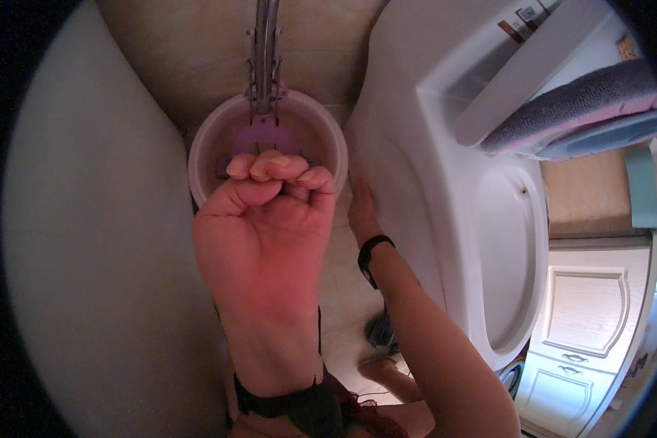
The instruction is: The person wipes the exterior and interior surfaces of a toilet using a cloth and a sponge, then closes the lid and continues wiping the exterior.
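Note:
My left hand (268, 235) is raised palm-up in the middle of the view, its fingers curled in towards the palm and its thumb bent against them. Nothing shows in its grasp, and a dark wristband (284, 402) circles that wrist. Behind the fingertips, lower down, is a pale pink bucket (197, 159). A metal mop handle (265, 60) with a hinged frame reaches into it, above a purple part (265, 137). My right hand (364, 213) rests against the white side of a washbasin (399, 180), fingers extended and partly hard to make out. A black wristband (375, 260) is on that wrist.
A grey-white panel (104, 235) stands along the left. Grey, pink and blue towels (575, 104) hang over a white ledge (525, 76) at upper right. A white panelled cabinet (586, 312) stands at right. A foot (380, 369) is on the tiled floor (339, 306).

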Action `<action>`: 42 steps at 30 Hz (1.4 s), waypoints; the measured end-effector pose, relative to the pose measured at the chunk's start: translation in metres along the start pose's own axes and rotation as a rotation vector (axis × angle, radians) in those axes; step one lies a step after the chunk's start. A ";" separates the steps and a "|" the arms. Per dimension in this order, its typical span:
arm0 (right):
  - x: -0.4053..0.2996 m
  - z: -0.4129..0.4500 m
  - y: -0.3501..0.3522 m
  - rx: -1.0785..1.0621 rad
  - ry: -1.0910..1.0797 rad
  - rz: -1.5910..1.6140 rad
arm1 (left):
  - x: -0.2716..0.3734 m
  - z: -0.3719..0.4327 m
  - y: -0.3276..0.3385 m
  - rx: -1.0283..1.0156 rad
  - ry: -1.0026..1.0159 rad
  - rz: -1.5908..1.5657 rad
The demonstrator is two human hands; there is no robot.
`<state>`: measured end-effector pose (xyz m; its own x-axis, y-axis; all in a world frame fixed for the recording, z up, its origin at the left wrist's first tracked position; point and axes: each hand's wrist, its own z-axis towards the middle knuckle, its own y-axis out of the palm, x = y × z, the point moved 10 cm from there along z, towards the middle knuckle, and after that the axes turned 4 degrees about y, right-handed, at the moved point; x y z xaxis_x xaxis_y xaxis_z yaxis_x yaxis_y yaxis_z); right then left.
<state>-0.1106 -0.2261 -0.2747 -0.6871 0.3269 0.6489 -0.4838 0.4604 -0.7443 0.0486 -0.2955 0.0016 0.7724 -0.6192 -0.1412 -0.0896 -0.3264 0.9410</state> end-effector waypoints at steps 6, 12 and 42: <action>0.022 0.039 -0.021 0.112 0.050 0.177 | 0.011 0.005 0.000 0.020 0.038 0.013; 0.007 0.017 -0.007 0.102 0.066 0.360 | 0.020 0.007 0.000 0.042 0.064 -0.010; 0.010 0.036 0.020 -0.062 0.832 3.688 | 0.019 0.015 0.009 0.057 0.072 -0.015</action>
<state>-0.1472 -0.2430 -0.2888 0.7801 -0.6179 -0.0982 -0.2647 -0.4681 0.8431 0.0536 -0.3208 0.0025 0.8168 -0.5619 -0.1307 -0.1117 -0.3764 0.9197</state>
